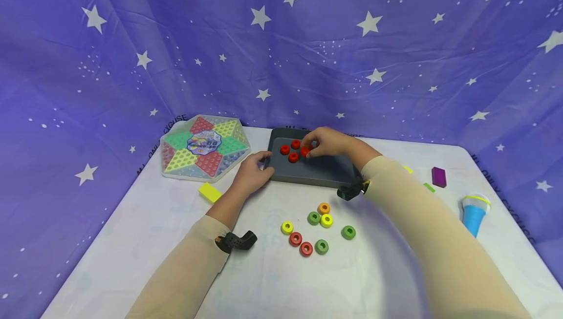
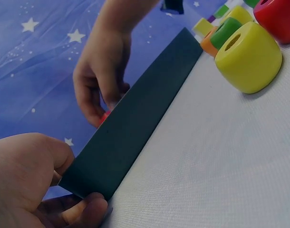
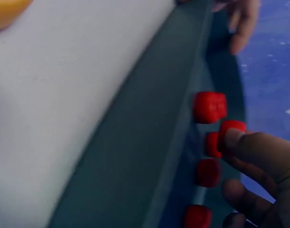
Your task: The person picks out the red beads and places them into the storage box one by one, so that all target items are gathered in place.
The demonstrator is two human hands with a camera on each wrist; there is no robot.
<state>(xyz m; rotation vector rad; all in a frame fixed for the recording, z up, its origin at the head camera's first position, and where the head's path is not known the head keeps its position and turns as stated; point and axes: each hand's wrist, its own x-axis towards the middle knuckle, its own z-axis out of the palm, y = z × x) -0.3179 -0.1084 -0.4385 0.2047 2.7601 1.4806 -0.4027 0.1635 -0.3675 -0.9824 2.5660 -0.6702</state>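
A dark grey tray lies toward the back of the table with several red beads inside it. My left hand grips the tray's left front corner, the wall between thumb and fingers. Over the inside of the tray, my right hand pinches one red bead between thumb and finger. That bead hangs close above the others in the right wrist view, where a red bead and a few more line the tray floor.
In front of the tray lie loose beads: orange, yellow, green and red. A Chinese checkers board and yellow block are at left. A purple block and blue toy microphone lie at right.
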